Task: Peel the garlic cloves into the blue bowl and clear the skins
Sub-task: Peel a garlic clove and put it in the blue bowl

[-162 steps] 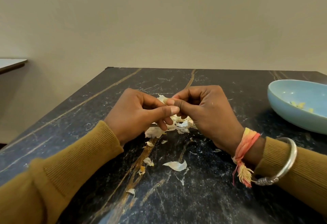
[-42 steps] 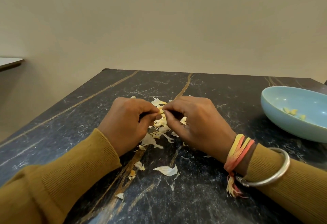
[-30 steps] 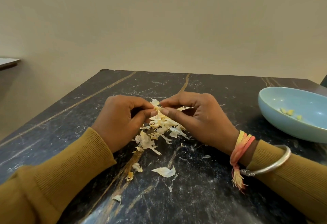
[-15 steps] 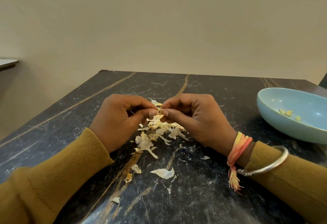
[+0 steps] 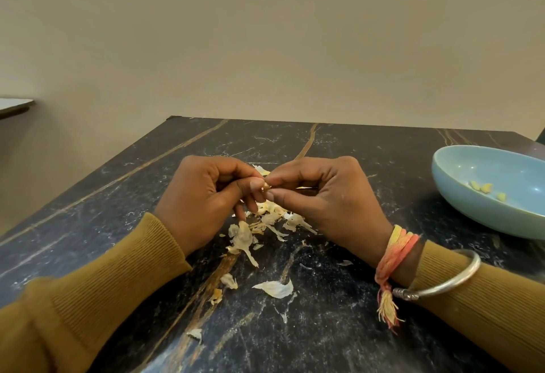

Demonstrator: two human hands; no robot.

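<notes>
While both hands meet above the middle of the dark veined table [image 5: 324, 328], the head view shows a small garlic clove [image 5: 267, 187] caught between them. Only a yellowish tip of it is visible, so how much skin is left on it cannot be told. The left hand [image 5: 203, 198] is curled, its thumb and forefinger pinching the clove from the left. The right hand [image 5: 327, 201] is curled as well, with its thumb and forefinger closed on the same clove from the right, and the fingertips of the two hands are touching.

Directly under the hands lies a loose heap of papery skins [image 5: 271, 219] - white and pale tan - spreading toward the person. A larger single skin [image 5: 275, 288] lies apart, nearer the person, with a few smaller scraps around it.

The blue bowl [image 5: 501, 166] stands on the table well to the right of the hands, partly cut off by the frame edge. A few peeled cloves [image 5: 485, 187] rest on its inner floor.

Mustard ribbed sleeves cover both forearms. The right wrist carries an orange-and-yellow thread band [image 5: 395, 251] with a tassel, and beside it a silver bangle [image 5: 451, 281]. A plain beige wall rises behind the table, and a pale ledge [image 5: 14, 104] juts in at the far left.
</notes>
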